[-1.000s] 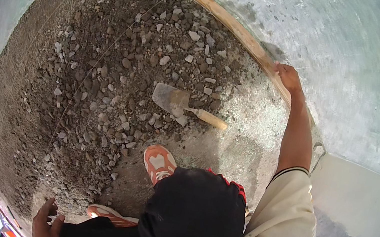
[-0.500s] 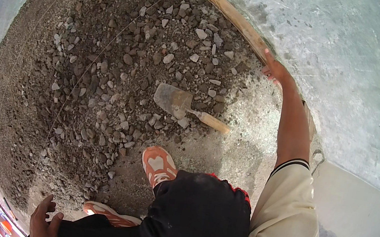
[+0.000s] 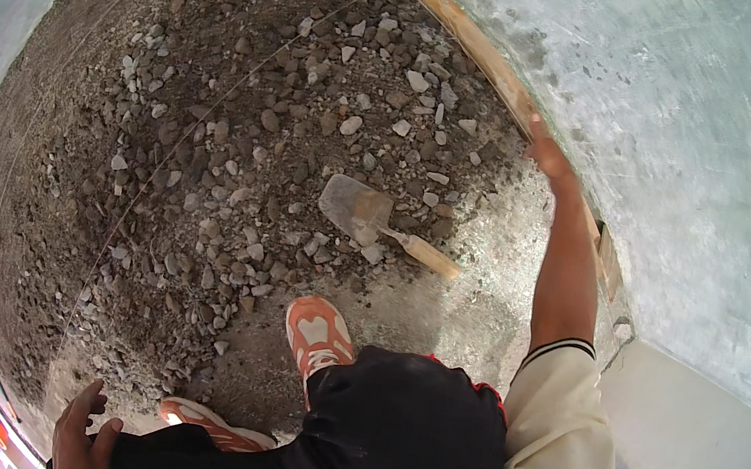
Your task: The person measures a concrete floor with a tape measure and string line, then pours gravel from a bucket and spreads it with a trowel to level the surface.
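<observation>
My right hand is at the long wooden board that runs along the foot of the wall. Its fingers bend round the board's edge, partly hidden behind the hand. At the lower left, my left hand hangs near my knee, holding nothing, with fingers loosely curved and apart. A trowel with a broad, dirt-smeared blade lies on the gravel. Its wooden handle points toward the bare floor in front of me. Neither hand touches the trowel.
Gravel and dark soil cover most of the ground ahead and left. A thin string stretches across it. The pale plastered wall rises along the right. My orange-and-white shoe stands at the gravel's edge.
The whole view has shifted slightly, so the ground and trowel appear a little further right and lower. My right hand stays at the board; my left hand keeps its loose curl.
</observation>
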The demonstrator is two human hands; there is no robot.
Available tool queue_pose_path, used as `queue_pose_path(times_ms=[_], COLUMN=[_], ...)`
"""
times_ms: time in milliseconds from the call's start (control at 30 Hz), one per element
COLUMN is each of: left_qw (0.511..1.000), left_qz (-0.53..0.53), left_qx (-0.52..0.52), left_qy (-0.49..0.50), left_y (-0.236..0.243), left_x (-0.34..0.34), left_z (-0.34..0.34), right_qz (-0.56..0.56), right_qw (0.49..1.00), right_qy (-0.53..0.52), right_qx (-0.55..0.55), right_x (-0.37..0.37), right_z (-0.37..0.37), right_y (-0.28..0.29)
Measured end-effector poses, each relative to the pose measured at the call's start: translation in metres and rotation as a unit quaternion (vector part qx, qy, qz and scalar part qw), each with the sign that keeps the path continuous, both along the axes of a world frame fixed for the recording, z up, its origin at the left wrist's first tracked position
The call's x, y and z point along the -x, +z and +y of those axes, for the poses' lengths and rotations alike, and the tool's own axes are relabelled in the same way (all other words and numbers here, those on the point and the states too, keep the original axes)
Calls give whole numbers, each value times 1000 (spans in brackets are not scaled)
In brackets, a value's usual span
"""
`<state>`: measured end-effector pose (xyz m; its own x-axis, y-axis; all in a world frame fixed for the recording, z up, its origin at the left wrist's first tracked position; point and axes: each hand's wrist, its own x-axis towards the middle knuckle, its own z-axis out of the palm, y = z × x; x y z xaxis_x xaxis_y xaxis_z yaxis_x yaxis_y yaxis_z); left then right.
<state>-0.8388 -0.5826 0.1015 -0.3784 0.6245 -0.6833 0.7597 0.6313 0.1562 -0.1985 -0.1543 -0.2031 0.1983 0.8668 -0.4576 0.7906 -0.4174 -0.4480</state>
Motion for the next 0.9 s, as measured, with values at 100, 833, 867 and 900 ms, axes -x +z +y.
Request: queue_pose_path(times_ms=[100,833,867,900], left_qw=[1000,996,995,997], left_qz=[5,-30,-11,8], left_qx=[12,-72,-77,-68], left_qy=[15,-43,-62,-44], left_y=[2,-11,1,11], left_x=[-2,3,4,3], left_z=[3,-1,-8,-11], right_qz=[28,-428,-381,-333], right_qw=[999,817,864,904], right_qy=[-5,49,29,14], right_qx=[-19,-383,-329,-268], right_x=[-39,-132,-80,-23], right_z=[4,-54,-62,-79], right_y=[43,76,66,59])
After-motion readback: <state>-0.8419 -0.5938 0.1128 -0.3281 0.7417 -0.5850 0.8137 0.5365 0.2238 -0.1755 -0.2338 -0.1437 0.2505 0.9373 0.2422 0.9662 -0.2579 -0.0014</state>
